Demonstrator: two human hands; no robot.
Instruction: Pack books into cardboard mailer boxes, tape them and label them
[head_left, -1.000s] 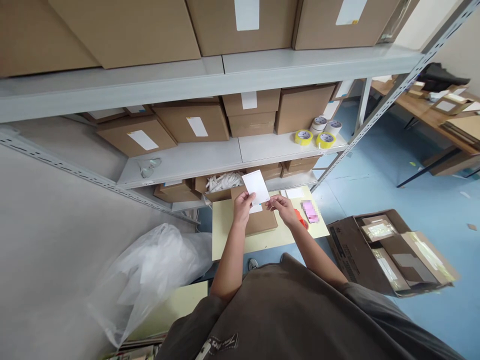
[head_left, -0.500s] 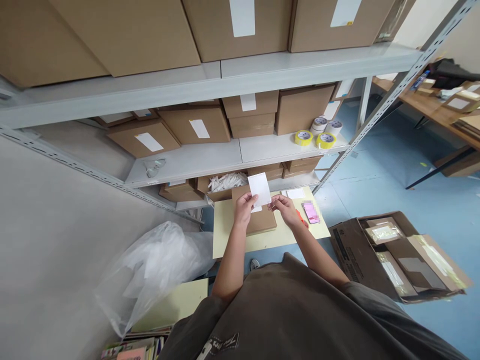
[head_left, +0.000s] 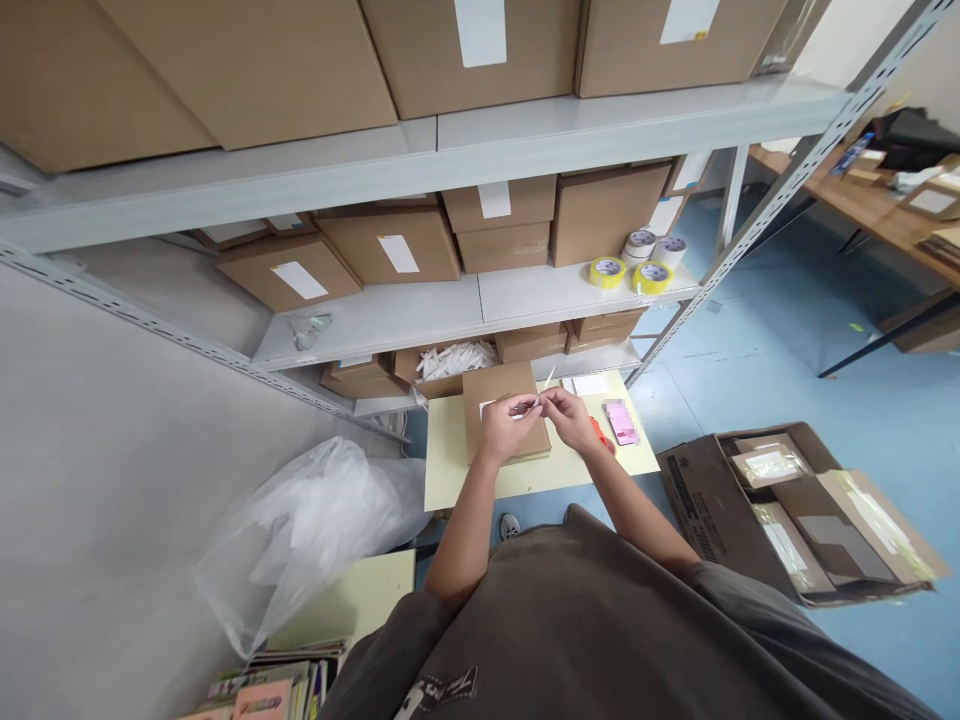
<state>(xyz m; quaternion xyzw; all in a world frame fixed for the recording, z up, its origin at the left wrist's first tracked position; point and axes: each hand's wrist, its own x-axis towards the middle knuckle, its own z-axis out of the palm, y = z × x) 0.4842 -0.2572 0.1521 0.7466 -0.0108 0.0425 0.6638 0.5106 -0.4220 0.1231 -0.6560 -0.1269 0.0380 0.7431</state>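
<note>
A white slip of paper [head_left: 550, 379] is turned almost edge-on, so only a thin strip of it shows above my fingertips. My left hand [head_left: 507, 426] and my right hand [head_left: 568, 419] meet at its lower end, both pinching it. Beneath them a brown cardboard box [head_left: 487, 383] with a white label lies on a pale yellow board [head_left: 445, 470]. To the right of my right hand are a red-orange object [head_left: 601, 436], partly hidden by the wrist, a pink item [head_left: 622, 422] with a blurred face, and white papers [head_left: 586, 385].
A metal shelf [head_left: 375, 318] with cardboard boxes and several tape rolls [head_left: 651, 277] stands ahead. A large open carton [head_left: 694, 500] with packages sits on the floor at right. Clear plastic sheeting [head_left: 330, 510] and books [head_left: 270, 695] lie at left. A wooden table [head_left: 862, 205] stands far right.
The white slip has tipped from facing me to nearly edge-on. My left hand has shifted right, and its fingertips now meet those of my right hand.
</note>
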